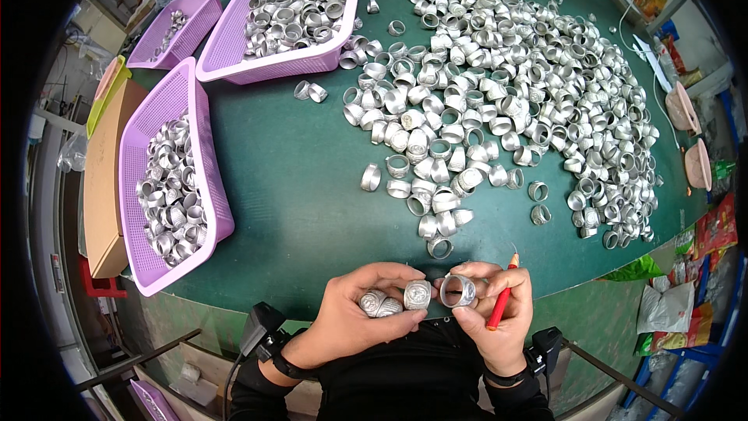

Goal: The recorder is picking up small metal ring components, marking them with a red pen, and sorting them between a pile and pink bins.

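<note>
My left hand (354, 312) is closed around several silver rings; one ring (418, 295) with a patterned face sticks up between thumb and fingertips, and others (379, 304) rest in the palm. My right hand (499, 308) pinches another silver ring (457, 291), its round opening turned toward me. Tucked in the same hand is a red pencil-like tool (501, 302) with a thin pale tip pointing up and away. Both hands are close together at the table's near edge. Just beyond them spreads a large pile of loose silver rings (499, 101).
A green table (288, 210) carries purple baskets of rings: one (210, 179) at left, a larger one (304, 58) at the back and another (199, 19) behind. A cardboard box (105, 187) stands beyond the left basket. Pink bowls (696, 165) and bagged goods (666, 308) lie at the right.
</note>
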A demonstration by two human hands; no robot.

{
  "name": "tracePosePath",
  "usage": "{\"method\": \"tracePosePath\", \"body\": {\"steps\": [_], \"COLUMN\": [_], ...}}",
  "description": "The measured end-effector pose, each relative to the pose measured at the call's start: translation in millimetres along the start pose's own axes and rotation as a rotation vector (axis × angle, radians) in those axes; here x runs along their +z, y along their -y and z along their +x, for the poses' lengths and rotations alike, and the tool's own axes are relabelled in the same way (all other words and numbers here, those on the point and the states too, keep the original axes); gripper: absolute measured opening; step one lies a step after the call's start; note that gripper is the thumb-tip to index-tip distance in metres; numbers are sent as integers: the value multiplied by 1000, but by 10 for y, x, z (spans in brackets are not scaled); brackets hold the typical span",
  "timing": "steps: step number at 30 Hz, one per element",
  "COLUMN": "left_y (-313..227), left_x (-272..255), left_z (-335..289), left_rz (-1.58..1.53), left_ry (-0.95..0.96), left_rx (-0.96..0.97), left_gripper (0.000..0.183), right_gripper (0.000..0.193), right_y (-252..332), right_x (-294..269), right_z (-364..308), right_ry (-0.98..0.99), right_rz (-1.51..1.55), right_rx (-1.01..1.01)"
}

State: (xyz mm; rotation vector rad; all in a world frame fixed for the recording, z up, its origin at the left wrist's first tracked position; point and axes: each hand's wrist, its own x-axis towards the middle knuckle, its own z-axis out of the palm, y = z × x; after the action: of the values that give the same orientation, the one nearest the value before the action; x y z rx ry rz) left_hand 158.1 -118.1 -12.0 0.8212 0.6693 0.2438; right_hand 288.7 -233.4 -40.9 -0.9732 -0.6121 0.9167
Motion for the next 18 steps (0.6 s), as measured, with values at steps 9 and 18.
{"method": "tracePosePath", "body": {"steps": [9, 18], "left_y": [115, 190], "left_x": [-41, -184], "left_z": [12, -40], "left_rz": [730, 717], "left_ry": [-59, -164], "left_rx": [569, 477], "left_gripper": [34, 37], "right_gripper": [43, 35], "right_y": [79, 50], "right_x": [39, -26], "right_z": [36, 88], "right_ry": [86, 154], "right_rz": [-476, -904], "right_rx": [-106, 13]}}
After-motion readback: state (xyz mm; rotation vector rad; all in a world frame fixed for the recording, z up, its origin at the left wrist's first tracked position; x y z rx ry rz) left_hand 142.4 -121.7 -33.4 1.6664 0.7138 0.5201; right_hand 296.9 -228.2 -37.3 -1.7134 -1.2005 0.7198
